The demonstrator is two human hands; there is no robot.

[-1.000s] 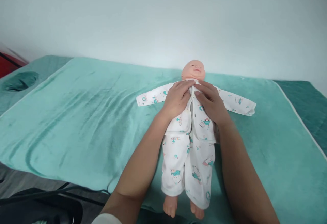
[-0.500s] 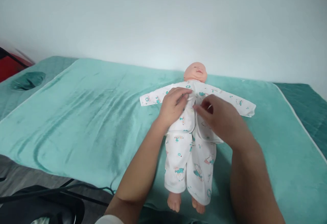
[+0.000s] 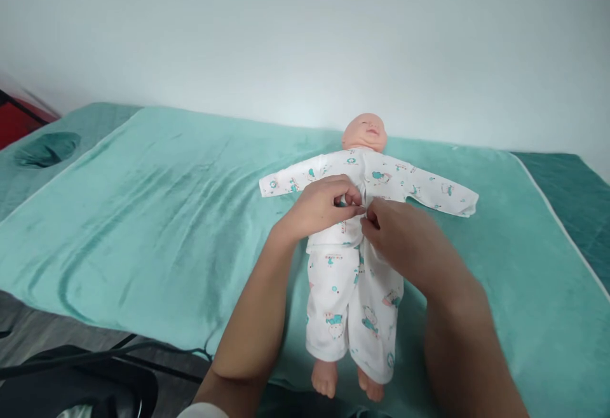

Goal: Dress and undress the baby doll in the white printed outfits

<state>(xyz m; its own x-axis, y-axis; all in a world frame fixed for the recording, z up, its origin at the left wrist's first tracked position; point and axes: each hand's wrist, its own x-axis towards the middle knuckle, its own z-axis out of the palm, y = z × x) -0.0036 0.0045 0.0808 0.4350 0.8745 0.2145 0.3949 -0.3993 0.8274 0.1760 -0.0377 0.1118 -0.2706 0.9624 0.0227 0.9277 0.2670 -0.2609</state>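
Observation:
A baby doll (image 3: 365,131) lies on its back on a teal blanket (image 3: 157,215), its feet toward me. It wears a white printed top (image 3: 381,180) with both sleeves spread out, and matching trousers (image 3: 352,307). My left hand (image 3: 321,205) pinches the left front edge of the top at mid-chest. From the other side, my right hand (image 3: 400,234) pinches the right front edge against it. The fingertips of the two hands meet at the top's middle opening. What is between them is hidden.
The blanket covers a darker green padded table (image 3: 567,189) set against a white wall. A face hole (image 3: 42,150) shows at the table's far left end. Something red (image 3: 14,122) stands beyond it. Dark chair parts and cables (image 3: 86,373) lie below the near edge.
Both hands have slid down from the doll's collar to mid-chest. They went from lying flat on the top to pinching its front edges together.

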